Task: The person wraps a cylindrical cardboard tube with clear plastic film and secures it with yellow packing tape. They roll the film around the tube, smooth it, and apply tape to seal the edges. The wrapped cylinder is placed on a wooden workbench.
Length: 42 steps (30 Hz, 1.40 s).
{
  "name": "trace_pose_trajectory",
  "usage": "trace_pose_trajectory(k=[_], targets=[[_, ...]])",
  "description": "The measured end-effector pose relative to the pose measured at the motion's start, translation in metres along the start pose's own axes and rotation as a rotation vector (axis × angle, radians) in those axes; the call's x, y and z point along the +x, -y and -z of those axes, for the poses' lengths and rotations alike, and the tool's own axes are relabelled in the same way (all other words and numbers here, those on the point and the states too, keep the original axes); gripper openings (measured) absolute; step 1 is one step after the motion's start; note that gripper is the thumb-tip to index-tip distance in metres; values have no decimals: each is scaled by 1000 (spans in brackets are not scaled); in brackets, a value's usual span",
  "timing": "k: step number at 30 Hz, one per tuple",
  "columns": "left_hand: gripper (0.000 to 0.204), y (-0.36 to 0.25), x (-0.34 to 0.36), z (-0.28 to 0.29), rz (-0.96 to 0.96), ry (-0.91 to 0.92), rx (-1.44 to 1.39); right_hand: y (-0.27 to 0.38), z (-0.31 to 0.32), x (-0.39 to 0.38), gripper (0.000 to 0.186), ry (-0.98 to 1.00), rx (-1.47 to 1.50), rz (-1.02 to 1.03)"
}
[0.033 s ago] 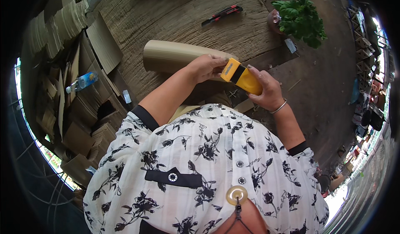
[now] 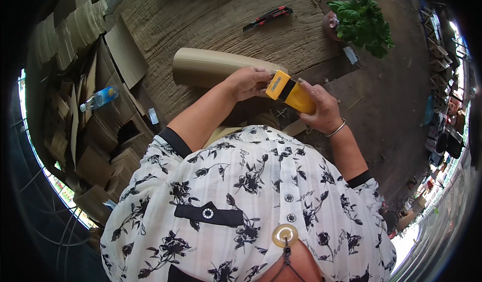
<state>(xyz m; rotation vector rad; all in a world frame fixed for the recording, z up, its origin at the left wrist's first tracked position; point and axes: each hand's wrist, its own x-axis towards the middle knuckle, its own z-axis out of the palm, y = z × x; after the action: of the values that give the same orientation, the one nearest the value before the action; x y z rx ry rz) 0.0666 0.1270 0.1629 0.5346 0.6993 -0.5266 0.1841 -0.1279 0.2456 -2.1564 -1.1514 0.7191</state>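
Observation:
My right hand [image 2: 321,106] is wrapped round a yellow handheld tool [image 2: 297,97] with a black band and a squared yellow head; its exact kind is unclear. The fingers of my left hand [image 2: 249,83] are bent together close to the tool's head, and something small and thin shows at their tips, too small to name. Just beyond my left hand, a curled sheet of brown corrugated cardboard [image 2: 211,63] lies on the wooden table.
A red and black utility knife [image 2: 267,19] lies on the wooden tabletop [image 2: 201,21]. To its right stands a potted green plant [image 2: 364,26] beside a small pale packet [image 2: 350,55]. Stacked cardboard [image 2: 83,23] fills the left side, with a plastic bottle [image 2: 100,99] on it.

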Motion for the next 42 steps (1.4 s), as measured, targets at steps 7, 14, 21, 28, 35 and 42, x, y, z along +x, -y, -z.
trace_pose_trajectory(k=[7, 14, 21, 28, 35, 42], targets=[[15, 22, 3, -12, -202, -206, 197, -4, 4, 1, 77, -26, -134, 108], [16, 7, 12, 13, -481, -708, 936, -42, 8, -8, 88, 49, -131, 0], [46, 14, 12, 28, -621, -927, 1536, -56, -9, 19, 78, 194, -227, -99], [79, 9, -4, 38, -823, -368, 2296, -82, -10, 26, 72, 183, -160, -77], [118, -8, 5, -2, -329, -393, 2251, -119, -24, 46, 69, 114, 4, -120], [115, -59, 63, -27, -414, -192, 2185, -161, -43, 66, 74, 87, 645, -401]])
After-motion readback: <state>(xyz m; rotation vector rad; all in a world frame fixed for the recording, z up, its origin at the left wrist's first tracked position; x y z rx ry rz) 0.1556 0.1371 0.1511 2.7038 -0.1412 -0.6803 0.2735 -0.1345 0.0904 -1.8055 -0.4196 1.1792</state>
